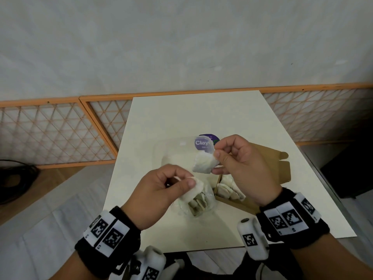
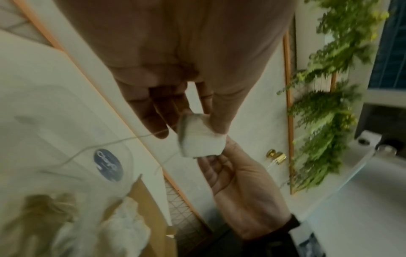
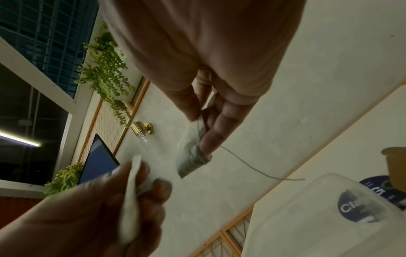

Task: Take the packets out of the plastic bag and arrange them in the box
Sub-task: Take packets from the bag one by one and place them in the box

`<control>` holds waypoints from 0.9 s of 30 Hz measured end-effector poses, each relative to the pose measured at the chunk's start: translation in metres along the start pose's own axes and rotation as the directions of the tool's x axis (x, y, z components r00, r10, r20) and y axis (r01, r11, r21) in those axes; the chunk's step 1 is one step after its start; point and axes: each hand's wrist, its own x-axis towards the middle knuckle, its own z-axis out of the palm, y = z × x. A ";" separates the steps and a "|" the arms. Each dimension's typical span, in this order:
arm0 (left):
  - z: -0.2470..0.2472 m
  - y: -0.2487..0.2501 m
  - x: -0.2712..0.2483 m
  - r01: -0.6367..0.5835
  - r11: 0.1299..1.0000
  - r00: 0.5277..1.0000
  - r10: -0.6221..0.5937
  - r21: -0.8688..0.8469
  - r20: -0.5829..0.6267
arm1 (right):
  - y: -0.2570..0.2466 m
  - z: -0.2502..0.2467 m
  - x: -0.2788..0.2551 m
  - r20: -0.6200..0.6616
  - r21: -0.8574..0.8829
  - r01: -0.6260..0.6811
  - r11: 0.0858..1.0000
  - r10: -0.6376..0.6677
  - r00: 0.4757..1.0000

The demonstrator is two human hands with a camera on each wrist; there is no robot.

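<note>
Over the table, my left hand [image 1: 185, 179] pinches a white packet [image 1: 194, 188] between thumb and fingers above the clear plastic bag [image 1: 179, 152]. The bag has a purple label [image 1: 201, 143] and still holds several packets [image 1: 198, 204]. My right hand [image 1: 217, 158] pinches a second white packet [image 1: 203, 163] a little higher and to the right. In the right wrist view this packet [image 3: 192, 153] trails a thin string [image 3: 252, 167]. The left wrist view shows my left hand [image 2: 197, 118] on its packet [image 2: 199, 139]. The brown cardboard box [image 1: 268, 164] lies open under my right hand with several packets [image 1: 230, 188] inside.
The cream table [image 1: 181, 118] ends close to my body and drops off at both sides. Orange-framed lattice screens [image 1: 50, 132] stand behind it against a grey wall. Black cables [image 1: 16, 178] lie on the floor at the left, and a dark object [image 1: 347, 174] stands at the right.
</note>
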 end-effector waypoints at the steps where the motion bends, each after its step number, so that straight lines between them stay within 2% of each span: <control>1: 0.002 0.002 0.002 -0.027 0.999 0.999 0.026 -0.018 -0.031 | 0.000 0.003 -0.001 0.010 0.005 0.001 1.000 -0.001 1.000; 5: 0.011 0.006 0.013 -0.080 0.981 0.997 0.076 -0.178 -0.031 | -0.004 0.012 -0.005 0.046 0.048 0.010 0.999 -0.012 0.999; 8: 0.014 0.009 0.019 -0.048 0.957 0.996 0.026 -0.287 -0.080 | -0.007 0.016 -0.007 0.078 0.072 0.012 0.997 -0.018 0.997; 14: 0.016 0.009 0.023 -0.042 0.931 0.988 -0.016 -0.363 -0.154 | -0.012 0.022 -0.008 0.114 0.081 0.005 0.997 -0.014 0.993; 19: 0.014 0.004 0.026 -0.051 0.941 0.982 -0.014 -0.334 -0.187 | -0.008 0.025 -0.005 0.130 0.024 0.013 1.000 -0.016 0.991; 23: 0.007 0.000 0.023 -0.021 0.978 0.990 -0.009 -0.206 -0.143 | -0.006 0.026 -0.001 0.151 -0.010 0.019 1.000 -0.017 0.988; 25: 0.002 -0.002 0.021 -0.010 0.985 0.988 -0.017 -0.171 -0.156 | -0.001 0.026 0.001 0.131 -0.019 -0.019 1.000 0.021 0.991; 27: -0.003 -0.006 0.019 0.005 0.985 0.982 -0.037 -0.170 -0.187 | 0.011 0.022 0.004 0.125 -0.114 -0.063 0.991 0.077 0.989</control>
